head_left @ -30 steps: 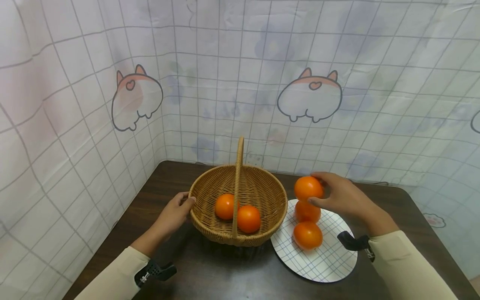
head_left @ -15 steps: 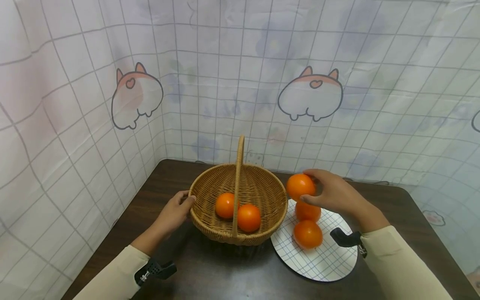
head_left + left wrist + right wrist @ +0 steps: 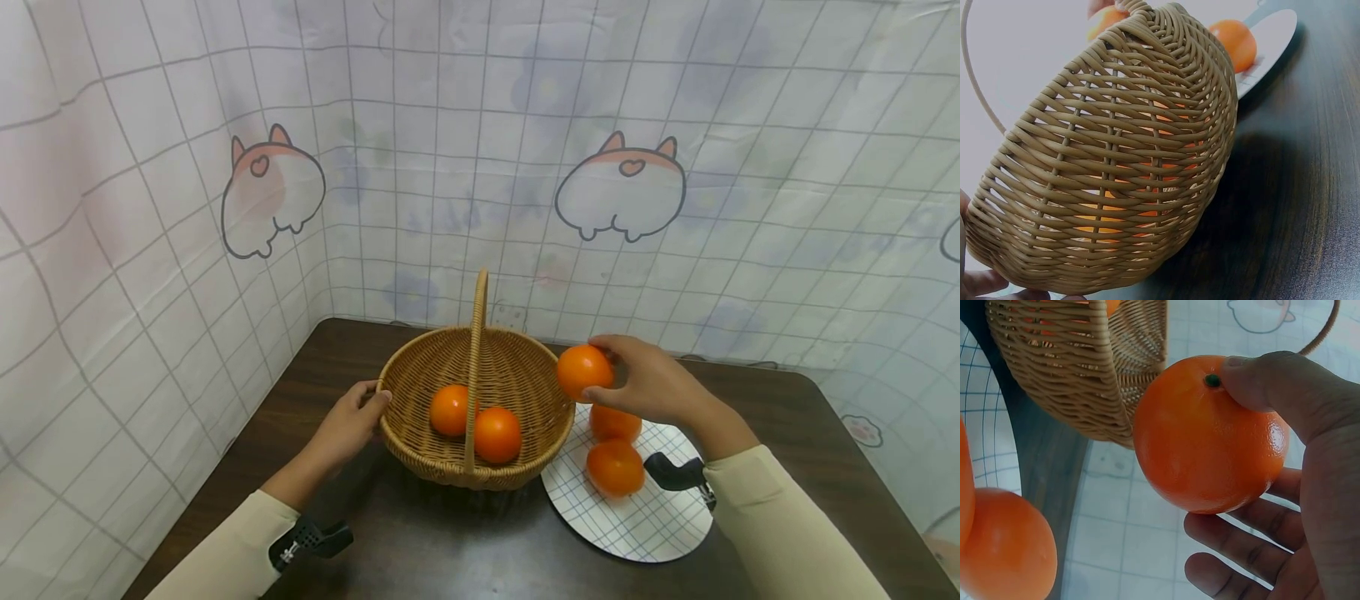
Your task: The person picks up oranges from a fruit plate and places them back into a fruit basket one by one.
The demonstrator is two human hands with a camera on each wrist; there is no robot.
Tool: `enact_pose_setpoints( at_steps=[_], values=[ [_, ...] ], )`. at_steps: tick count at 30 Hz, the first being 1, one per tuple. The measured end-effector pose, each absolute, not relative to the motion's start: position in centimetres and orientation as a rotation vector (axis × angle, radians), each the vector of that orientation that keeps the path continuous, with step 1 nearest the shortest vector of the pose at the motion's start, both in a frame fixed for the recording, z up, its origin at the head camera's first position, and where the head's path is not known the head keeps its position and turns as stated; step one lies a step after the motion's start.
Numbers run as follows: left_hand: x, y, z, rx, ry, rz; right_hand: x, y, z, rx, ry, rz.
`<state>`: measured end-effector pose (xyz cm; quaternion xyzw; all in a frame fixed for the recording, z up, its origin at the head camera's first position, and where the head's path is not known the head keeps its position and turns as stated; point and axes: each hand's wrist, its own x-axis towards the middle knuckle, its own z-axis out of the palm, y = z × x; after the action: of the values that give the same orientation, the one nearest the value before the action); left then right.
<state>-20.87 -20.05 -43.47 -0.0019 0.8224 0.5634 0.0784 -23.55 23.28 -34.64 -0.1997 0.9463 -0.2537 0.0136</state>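
My right hand [image 3: 651, 382] grips an orange [image 3: 584, 372] between thumb and fingers, held up at the basket's right rim. In the right wrist view this orange [image 3: 1210, 437] shows a green stem spot under the thumb. The wicker basket [image 3: 420, 454] has a tall arched handle and stands mid-table. Pinched between thumb and fingers of my left hand [image 3: 351, 425] is its left rim. Inside lie two oranges, one left of the handle [image 3: 449, 410] and one just right of it [image 3: 497, 435]. The left wrist view shows the woven side [image 3: 1110, 150] with orange glimpsed through gaps.
A round white plate [image 3: 652, 533] with a blue grid stands right of the basket. Two oranges rest on it, a rear one [image 3: 615, 423] partly behind a front one [image 3: 615, 468]. The dark wooden table [image 3: 420, 550] meets a grid-patterned curtain [image 3: 450, 167] at the back and left.
My right hand has carried its orange leftward from above the plate to the basket's right rim. The left hand and the basket have stayed where they were.
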Motion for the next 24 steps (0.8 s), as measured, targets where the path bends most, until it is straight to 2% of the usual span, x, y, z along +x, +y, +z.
enact_pose_setpoints(
  at_steps=[24],
  values=[
    [-20.9, -20.0, -43.4, -0.015, 2.471, 1.684, -23.9, 22.2, -34.9, -0.664, 2.951, -0.755]
  ],
)
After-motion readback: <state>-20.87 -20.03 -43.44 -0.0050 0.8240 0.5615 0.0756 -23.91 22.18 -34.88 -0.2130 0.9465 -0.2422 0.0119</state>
